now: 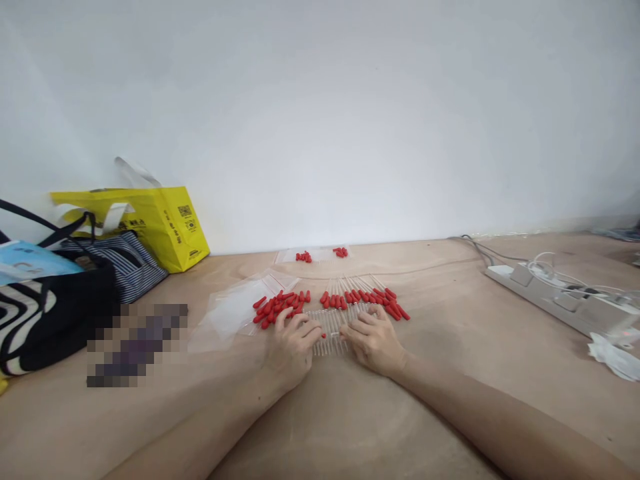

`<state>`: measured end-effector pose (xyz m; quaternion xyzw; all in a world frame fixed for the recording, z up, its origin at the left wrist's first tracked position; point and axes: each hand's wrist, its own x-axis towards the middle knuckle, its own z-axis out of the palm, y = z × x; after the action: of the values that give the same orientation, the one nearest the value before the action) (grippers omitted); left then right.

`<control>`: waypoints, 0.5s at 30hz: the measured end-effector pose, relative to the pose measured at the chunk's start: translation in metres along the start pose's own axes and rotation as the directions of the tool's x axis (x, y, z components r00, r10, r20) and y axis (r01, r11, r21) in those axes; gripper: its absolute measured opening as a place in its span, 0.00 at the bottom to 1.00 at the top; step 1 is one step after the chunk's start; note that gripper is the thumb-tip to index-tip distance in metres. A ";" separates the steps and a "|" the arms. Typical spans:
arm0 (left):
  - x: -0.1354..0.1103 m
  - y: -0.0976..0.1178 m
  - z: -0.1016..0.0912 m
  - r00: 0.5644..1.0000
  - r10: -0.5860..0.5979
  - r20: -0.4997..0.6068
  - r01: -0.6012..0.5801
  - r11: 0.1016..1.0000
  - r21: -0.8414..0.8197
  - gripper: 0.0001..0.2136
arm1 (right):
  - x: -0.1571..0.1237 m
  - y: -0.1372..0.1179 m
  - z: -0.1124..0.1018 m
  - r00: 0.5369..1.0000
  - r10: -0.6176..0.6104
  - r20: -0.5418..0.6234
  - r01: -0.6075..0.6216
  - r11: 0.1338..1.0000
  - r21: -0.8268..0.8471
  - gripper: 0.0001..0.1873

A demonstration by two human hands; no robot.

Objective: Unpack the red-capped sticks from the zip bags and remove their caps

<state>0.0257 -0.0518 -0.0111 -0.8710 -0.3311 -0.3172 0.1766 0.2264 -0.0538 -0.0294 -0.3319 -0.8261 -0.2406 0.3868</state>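
My left hand (295, 343) has its fingers closed around a small red rubber bulb (323, 336), whose end peeks out by the thumb. Facing it, my right hand (374, 339) is curled, its thumb and forefinger pinched at what looks like a thin clear glass tube (335, 335); the fingers hide most of it. Beneath and between both hands lies a row of clear glass dropper tubes (327, 320). Beyond my left hand is a pile of loose red bulbs (275, 305). Several droppers with red bulbs fitted (357, 296) lie fanned beyond my right hand.
Clear plastic bags (227, 313) lie left of the bulbs. A further bag of tubes and bulbs (320, 255) lies near the wall. A yellow bag (170, 227) and a black bag (65, 320) stand left. A power strip (550, 303) and crumpled tissue (615, 357) are right.
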 end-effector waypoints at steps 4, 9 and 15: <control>-0.004 -0.011 -0.002 0.994 -0.107 -0.029 0.106 0.994 -0.037 0.07 | -0.006 0.005 0.002 0.981 0.164 0.100 -0.167 0.986 0.023 0.12; -0.004 -0.015 0.004 0.987 -0.153 -0.057 0.137 0.966 -0.219 0.09 | 0.001 0.003 0.007 0.896 0.325 0.303 -0.338 0.941 -0.009 0.23; -0.005 -0.017 0.007 0.973 -0.225 -0.051 0.208 0.951 -0.228 0.12 | 0.014 -0.005 0.011 0.802 0.386 0.455 -0.419 0.907 -0.031 0.21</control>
<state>0.0143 -0.0380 -0.0181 -0.8310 -0.3800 -0.4025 0.0553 0.2109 -0.0451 -0.0257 -0.5322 -0.8115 -0.0397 0.2381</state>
